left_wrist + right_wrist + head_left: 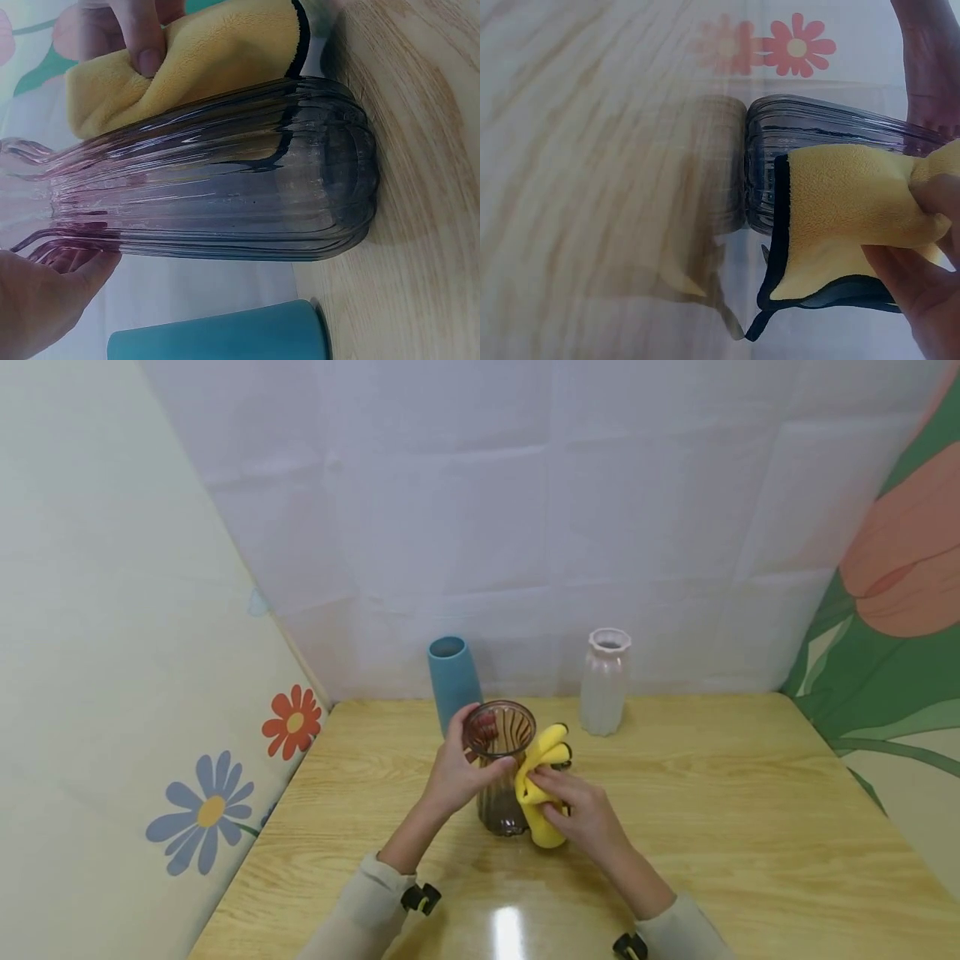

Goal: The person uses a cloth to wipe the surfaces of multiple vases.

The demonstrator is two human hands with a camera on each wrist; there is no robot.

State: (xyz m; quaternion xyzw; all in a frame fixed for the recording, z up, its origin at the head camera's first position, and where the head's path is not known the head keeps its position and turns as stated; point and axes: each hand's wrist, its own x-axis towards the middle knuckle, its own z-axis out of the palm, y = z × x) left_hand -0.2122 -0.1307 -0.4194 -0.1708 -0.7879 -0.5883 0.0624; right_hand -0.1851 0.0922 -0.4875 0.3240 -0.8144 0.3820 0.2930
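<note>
A ribbed glass vase (pixel 501 802), pinkish at the neck and smoky grey toward its base, stands on the wooden table. My left hand (pixel 459 770) grips its neck, thumb across the near side and fingers round the left. Against the vase's right side lies a folded yellow cloth (pixel 546 822) with dark edging, pinched by my right hand (pixel 588 810). In the left wrist view the cloth (pixel 217 52) lies along the ribbed side. Down in the right wrist view, a corner of the cloth (pixel 840 210) hangs near the vase's base (pixel 761 161).
A blue vase (pixel 453 685) stands just behind the glass one, to the left. Farther right at the back is a whitish fluted vase (pixel 603 693) with a scalloped rim. White sheeting (pixel 450 527) hangs behind the wooden table (pixel 712 827).
</note>
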